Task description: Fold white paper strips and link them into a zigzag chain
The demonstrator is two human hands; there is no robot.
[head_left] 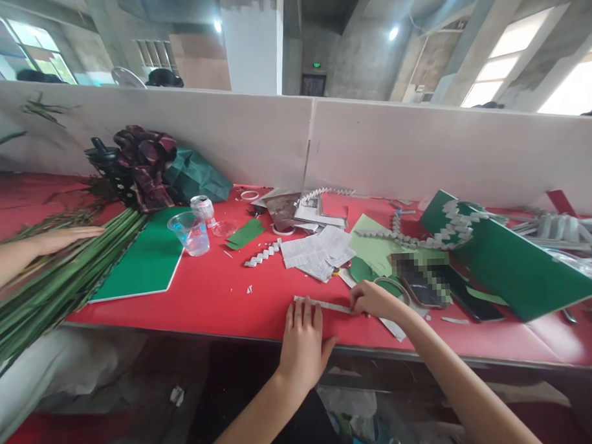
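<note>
White printed paper makes up the one narrow paper strip (332, 305), which lies flat near the front edge of the red table (221, 289), long, thin and nearly straight, slanting slightly down to the right. The left hand (301, 345) presses on its left part, fingers extended and close together, thumb spread out. The right hand (376, 301) has its thumb and curled fingers pinched together on the strip's right end, covering it.

Beyond the strip are several overlapping paper pieces (321, 250) and one short folded zigzag chain (264, 254); a longer folded chain (454, 232) reaches the right of two green boards (511, 260) (140, 269). One clear cup (192, 235) stands just beside one can (203, 210). At left, one hand of another person (66, 240) rests on long green leaves (84, 271), cut off by the view's edge. A pixelated patch partly hides a dark phone (419, 282).
</note>
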